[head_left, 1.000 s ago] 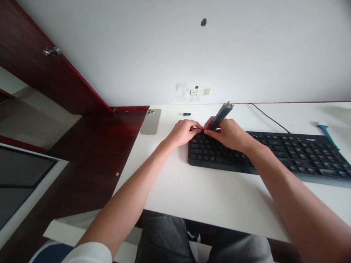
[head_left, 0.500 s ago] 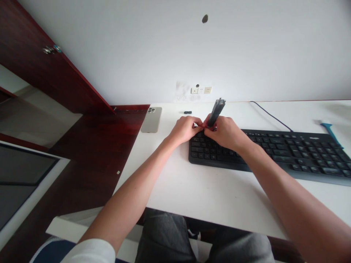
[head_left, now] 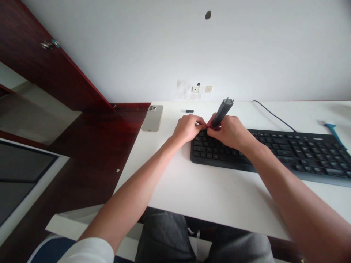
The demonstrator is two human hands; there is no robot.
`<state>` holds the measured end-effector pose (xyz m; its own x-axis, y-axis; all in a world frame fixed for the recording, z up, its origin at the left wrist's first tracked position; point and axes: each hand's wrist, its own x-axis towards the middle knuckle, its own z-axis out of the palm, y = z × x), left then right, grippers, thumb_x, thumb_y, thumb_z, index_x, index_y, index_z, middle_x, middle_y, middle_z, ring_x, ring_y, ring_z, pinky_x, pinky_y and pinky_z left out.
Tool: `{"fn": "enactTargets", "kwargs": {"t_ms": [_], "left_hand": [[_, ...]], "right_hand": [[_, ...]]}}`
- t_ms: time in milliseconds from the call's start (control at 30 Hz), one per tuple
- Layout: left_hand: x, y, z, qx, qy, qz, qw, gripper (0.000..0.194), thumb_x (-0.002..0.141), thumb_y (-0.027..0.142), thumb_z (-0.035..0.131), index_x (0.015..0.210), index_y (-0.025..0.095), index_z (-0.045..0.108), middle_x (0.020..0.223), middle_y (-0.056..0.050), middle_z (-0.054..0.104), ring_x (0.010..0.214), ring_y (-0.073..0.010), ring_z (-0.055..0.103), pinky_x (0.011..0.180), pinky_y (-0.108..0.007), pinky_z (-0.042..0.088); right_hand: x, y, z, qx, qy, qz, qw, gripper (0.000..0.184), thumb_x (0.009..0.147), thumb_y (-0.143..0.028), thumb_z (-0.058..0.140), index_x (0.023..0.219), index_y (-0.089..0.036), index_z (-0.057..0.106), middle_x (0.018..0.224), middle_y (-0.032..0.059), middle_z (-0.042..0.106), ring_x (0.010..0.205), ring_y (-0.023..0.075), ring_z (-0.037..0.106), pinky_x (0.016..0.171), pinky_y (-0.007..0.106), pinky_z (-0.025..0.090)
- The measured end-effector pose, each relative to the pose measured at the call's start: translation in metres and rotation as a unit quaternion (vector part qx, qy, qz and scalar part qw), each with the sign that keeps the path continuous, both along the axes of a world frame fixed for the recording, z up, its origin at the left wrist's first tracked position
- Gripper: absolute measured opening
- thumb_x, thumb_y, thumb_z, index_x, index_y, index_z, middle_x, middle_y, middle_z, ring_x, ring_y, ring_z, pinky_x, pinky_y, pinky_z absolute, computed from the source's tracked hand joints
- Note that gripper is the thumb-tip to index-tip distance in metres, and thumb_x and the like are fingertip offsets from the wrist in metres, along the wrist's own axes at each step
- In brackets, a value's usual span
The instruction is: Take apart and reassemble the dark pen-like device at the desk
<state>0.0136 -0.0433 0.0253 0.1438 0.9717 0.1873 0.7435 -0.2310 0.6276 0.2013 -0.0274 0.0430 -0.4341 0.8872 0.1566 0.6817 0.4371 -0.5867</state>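
Both hands meet above my black keyboard: my right hand clenches a dark grey plastic bar, its long axis tilting up toward far right. My left hand, curled near the bar's low end, may grip it; I cannot tell. A small black piece lies beyond, on the white desk.

White wall with a row of power sockets, white surface beneath, dark-red wooden cabinet door at left.
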Motion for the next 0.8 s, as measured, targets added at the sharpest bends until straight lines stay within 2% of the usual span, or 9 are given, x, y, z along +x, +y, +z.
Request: {"fn": "enactTargets", "kwargs": {"t_ms": [200, 433, 667, 800], "left_hand": [[-0.005, 0.003, -0.002, 0.017, -0.038, -0.016, 0.999, 0.011, 0.090, 0.020, 0.073, 0.088, 0.025, 0.082, 0.092, -0.001, 0.081, 0.085, -0.0189, 0.072, 0.084, -0.032, 0.053], [-0.007, 0.010, -0.002, -0.003, -0.006, -0.035, 0.999, 0.010, 0.088, 0.022, 0.075, 0.089, 0.026, 0.084, 0.091, -0.002, 0.081, 0.086, -0.0205, 0.072, 0.086, -0.034, 0.053], [-0.013, 0.025, -0.011, -0.017, -0.070, -0.108, 0.992, 0.014, 0.089, 0.017, 0.070, 0.090, 0.021, 0.083, 0.091, -0.002, 0.081, 0.087, -0.0178, 0.072, 0.082, -0.029, 0.051], [-0.012, 0.029, -0.010, -0.035, -0.063, -0.122, 0.990, 0.013, 0.089, 0.018, 0.070, 0.091, 0.020, 0.083, 0.097, -0.004, 0.081, 0.088, -0.0182, 0.071, 0.081, -0.029, 0.051]], "right_hand": [[-0.002, -0.001, 0.001, 0.001, -0.003, -0.008, 1.000, 0.005, 0.075, -0.020, 0.067, 0.080, -0.022, 0.069, 0.070, 0.0008, 0.071, 0.064, 0.0191, 0.065, 0.064, 0.032, 0.048], [-0.001, -0.001, 0.001, 0.003, -0.002, -0.006, 1.000, 0.006, 0.075, -0.020, 0.067, 0.081, -0.022, 0.069, 0.071, 0.0006, 0.071, 0.065, 0.0189, 0.065, 0.064, 0.031, 0.048], [-0.001, -0.002, 0.002, -0.010, -0.003, -0.013, 1.000, 0.005, 0.077, -0.021, 0.068, 0.081, -0.022, 0.069, 0.072, 0.0008, 0.071, 0.067, 0.0193, 0.066, 0.066, 0.032, 0.048], [0.000, 0.001, 0.002, -0.028, -0.006, -0.017, 0.999, 0.006, 0.076, -0.023, 0.069, 0.082, -0.021, 0.069, 0.071, 0.0010, 0.071, 0.066, 0.0190, 0.066, 0.065, 0.031, 0.048]]}}
